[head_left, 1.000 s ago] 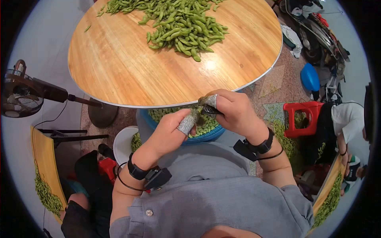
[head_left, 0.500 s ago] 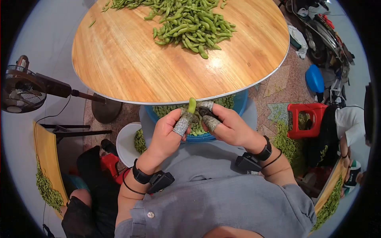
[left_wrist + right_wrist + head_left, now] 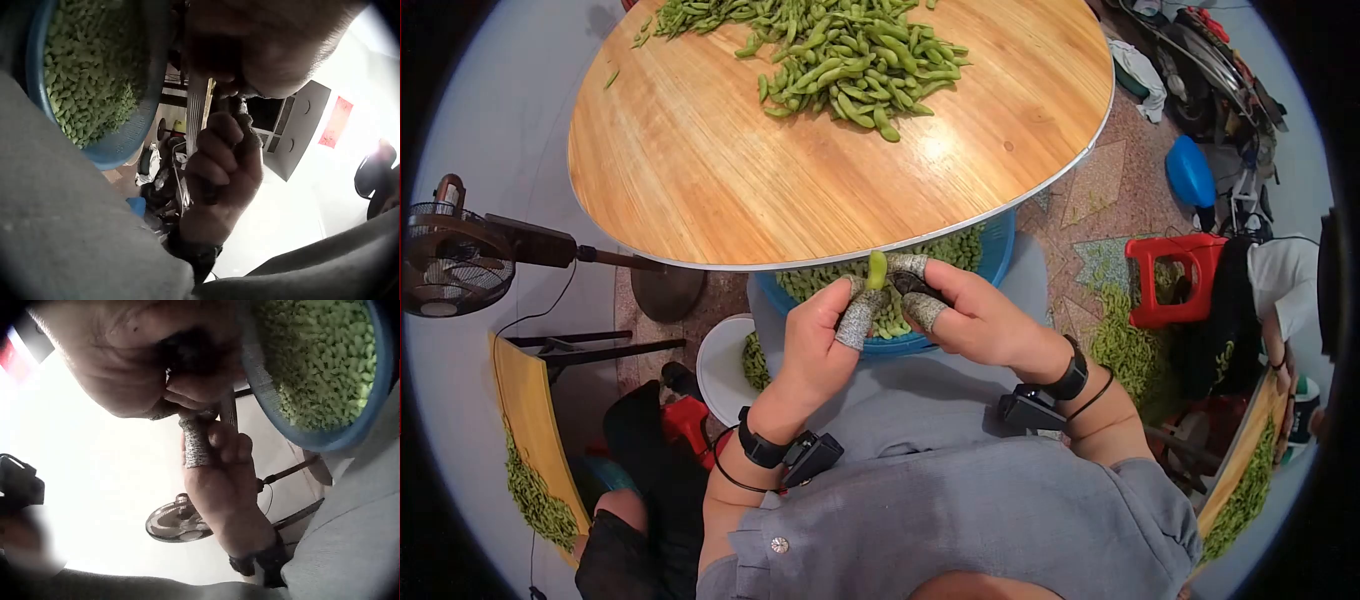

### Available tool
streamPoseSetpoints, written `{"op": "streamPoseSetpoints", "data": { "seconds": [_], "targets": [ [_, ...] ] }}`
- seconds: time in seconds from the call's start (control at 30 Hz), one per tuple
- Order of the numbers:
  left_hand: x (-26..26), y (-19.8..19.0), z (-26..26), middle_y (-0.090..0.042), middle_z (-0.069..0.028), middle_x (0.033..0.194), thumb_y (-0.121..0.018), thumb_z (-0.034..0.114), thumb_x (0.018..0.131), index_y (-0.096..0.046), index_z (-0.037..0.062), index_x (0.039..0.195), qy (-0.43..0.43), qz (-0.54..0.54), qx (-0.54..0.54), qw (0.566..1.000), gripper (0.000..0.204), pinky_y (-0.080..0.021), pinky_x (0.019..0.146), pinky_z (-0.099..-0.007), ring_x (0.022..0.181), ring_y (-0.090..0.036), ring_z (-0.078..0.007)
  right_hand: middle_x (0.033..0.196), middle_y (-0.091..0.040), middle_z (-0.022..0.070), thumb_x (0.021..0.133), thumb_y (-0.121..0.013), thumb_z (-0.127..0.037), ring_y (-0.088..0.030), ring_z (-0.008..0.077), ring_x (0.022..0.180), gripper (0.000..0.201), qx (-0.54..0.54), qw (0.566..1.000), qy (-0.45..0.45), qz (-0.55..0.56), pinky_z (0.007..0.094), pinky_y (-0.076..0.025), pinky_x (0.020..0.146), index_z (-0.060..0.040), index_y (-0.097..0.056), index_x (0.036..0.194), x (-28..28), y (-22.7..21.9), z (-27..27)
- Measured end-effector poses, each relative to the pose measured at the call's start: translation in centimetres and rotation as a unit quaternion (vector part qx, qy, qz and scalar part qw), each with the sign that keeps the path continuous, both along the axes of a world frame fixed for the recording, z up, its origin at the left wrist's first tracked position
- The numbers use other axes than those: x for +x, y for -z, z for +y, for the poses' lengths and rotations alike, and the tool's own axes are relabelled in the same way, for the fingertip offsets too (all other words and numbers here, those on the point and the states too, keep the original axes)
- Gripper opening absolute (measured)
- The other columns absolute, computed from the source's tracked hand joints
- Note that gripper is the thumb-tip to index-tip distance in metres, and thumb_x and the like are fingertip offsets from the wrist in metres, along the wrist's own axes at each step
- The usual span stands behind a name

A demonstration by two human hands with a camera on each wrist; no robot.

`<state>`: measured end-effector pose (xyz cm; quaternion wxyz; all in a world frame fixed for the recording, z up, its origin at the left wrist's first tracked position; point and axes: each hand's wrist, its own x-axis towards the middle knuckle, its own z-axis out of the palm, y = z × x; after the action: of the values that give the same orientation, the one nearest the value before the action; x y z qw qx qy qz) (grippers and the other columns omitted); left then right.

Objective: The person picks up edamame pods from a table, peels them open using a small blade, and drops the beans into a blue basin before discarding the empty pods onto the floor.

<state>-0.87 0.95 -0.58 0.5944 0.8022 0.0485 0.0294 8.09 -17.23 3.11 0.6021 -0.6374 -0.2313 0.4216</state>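
Note:
Just past the near table edge, my left hand [image 3: 815, 330] pinches an upright green edamame pod [image 3: 877, 270] between its wrapped thumb and forefinger. Close beside it, my right hand [image 3: 980, 320] holds a small black object [image 3: 928, 290], mostly hidden by wrapped fingers; its kind I cannot tell. Grey speckled tape covers the thumb and forefinger of both hands. Under them is a blue basin [image 3: 1000, 245] full of shelled green beans [image 3: 94, 75]. On the round wooden table [image 3: 730, 180] lies a heap of edamame pods [image 3: 855, 65].
To the left stand a fan [image 3: 460, 260] and a white bucket [image 3: 712, 370]. At the right are a red stool [image 3: 1145, 285], a blue container [image 3: 1190, 172] and pods on the floor [image 3: 1125, 350]. Other people sit on both sides by tables with more pods.
The hands were pressed together over the basin; they have drawn slightly apart and lower. A green pod now stands up from the left fingers. Since half a second ago, little has changed.

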Motion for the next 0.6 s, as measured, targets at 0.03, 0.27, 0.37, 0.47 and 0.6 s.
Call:
{"op": "streamPoseSetpoints", "data": {
  "seconds": [0.03, 0.27, 0.37, 0.47, 0.6],
  "targets": [
    [0.0, 0.2, 0.1, -0.054, -0.0022, 0.067, -0.054, 0.013, 0.089, -0.055, 0.0022, 0.090, 0.005, -0.036, 0.081, 0.996, 0.010, -0.042, 0.054, -0.0249, 0.058, -0.050, -0.0115, 0.085, -0.052, 0.0002, 0.088, -0.043, -0.008, -0.046, 0.0072, 0.073, 0.034, -0.009, 1.000, -0.002, 0.016, 0.0226, -0.042, 0.062, -0.0027, -0.048, 0.121, 0.0, 0.0, 0.1],
    [0.0, -0.2, -0.7, -0.050, -0.0189, 0.070, -0.056, 0.004, 0.078, -0.050, 0.0000, 0.082, 0.012, -0.171, 0.241, 0.955, 0.008, -0.044, 0.058, -0.0409, 0.068, -0.052, -0.0407, 0.072, -0.044, -0.0051, 0.091, -0.041, -0.012, -0.034, 0.0028, 0.054, 0.033, -0.020, 0.979, -0.003, 0.201, 0.0183, -0.030, 0.045, -0.0157, -0.046, 0.124, -0.1, 0.5, -0.1],
    [-0.2, -0.3, 0.0, -0.053, -0.0133, 0.067, -0.056, 0.008, 0.083, -0.052, 0.0013, 0.083, 0.045, -0.135, 0.213, 0.967, 0.008, -0.045, 0.055, -0.0356, 0.061, -0.055, -0.0317, 0.072, -0.043, -0.0048, 0.093, -0.038, -0.012, -0.031, 0.0023, 0.053, 0.032, 0.010, 0.966, -0.003, 0.257, 0.0177, -0.027, 0.044, -0.0179, -0.046, 0.123, -0.3, 0.2, -0.4],
    [-0.5, -1.0, 0.2, -0.057, -0.0044, 0.066, -0.056, 0.014, 0.089, -0.056, 0.0033, 0.087, 0.084, 0.117, -0.251, 0.957, 0.011, -0.044, 0.052, -0.0275, 0.056, -0.055, -0.0164, 0.066, -0.038, -0.0056, 0.096, -0.041, -0.011, -0.025, 0.0013, 0.049, 0.031, 0.084, 0.910, -0.009, 0.406, 0.0165, -0.020, 0.042, -0.0181, -0.045, 0.126, -0.6, -0.2, -0.8],
    [0.0, -0.5, 0.0, -0.058, 0.0009, 0.068, -0.057, 0.019, 0.091, -0.059, 0.0037, 0.087, 0.088, 0.156, -0.440, 0.880, 0.016, -0.042, 0.051, -0.0218, 0.057, -0.052, -0.0067, 0.068, -0.039, -0.0051, 0.095, -0.039, -0.011, -0.025, 0.0017, 0.049, 0.031, 0.099, 0.899, -0.004, 0.426, 0.0171, -0.022, 0.042, -0.0181, -0.044, 0.125, -0.5, 0.4, -0.9]
  ]
}}
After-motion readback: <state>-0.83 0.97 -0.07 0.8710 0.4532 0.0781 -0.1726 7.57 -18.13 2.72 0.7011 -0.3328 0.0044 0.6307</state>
